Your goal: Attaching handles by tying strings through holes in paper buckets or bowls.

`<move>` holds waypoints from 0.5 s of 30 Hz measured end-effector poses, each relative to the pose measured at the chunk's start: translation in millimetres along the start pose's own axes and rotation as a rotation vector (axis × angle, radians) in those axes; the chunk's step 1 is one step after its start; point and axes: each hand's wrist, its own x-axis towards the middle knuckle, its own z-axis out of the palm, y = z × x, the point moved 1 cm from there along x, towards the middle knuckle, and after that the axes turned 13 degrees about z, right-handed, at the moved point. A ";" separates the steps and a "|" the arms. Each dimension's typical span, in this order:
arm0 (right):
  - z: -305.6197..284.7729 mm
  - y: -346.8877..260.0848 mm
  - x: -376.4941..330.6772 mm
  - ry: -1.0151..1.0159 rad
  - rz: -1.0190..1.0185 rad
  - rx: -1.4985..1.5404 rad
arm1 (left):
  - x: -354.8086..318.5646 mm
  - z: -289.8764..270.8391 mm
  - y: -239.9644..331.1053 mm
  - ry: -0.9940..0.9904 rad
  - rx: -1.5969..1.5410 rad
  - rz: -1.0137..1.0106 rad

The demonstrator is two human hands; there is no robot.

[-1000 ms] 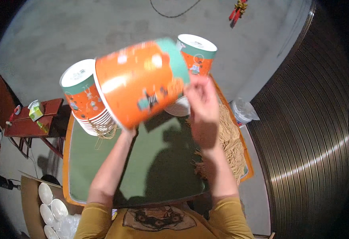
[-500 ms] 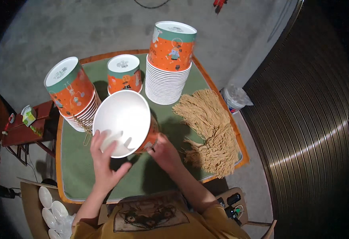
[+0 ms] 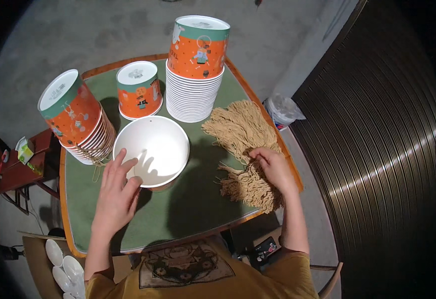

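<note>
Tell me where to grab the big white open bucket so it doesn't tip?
Probably the rim of the open bucket, from its near left side, where the left hand already touches. It stands upright with its mouth open, so a thumb-inside grip fits there.

The upright paper bucket shows a smooth, matt white inside, and the stacked buckets beside it look like the same coated paper, their orange and green printed walls slightly glossy and their rims plain white. The table wears a matt green cloth-like top, felt by the look of it, inside a smooth varnished wooden rim. The tan strings look like rough, dry fibre twine, and the wall at the right is ribbed metal with a dull sheen.
</note>
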 end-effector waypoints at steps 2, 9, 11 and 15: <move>-11.8 0.1 -1.3 -0.114 -0.012 -0.039 | 0.5 -3.3 1.9 -0.053 -0.012 0.012; -5.1 -6.6 -10.3 -0.249 -0.114 -0.148 | -11.3 0.4 -0.8 -0.054 -0.028 -0.023; -6.4 -9.5 -9.3 -0.296 -0.060 -0.109 | -13.4 0.3 -1.6 0.003 -0.014 -0.021; -7.2 -8.5 -7.3 -0.314 -0.150 -0.328 | -17.7 0.0 -2.2 0.057 -0.043 -0.033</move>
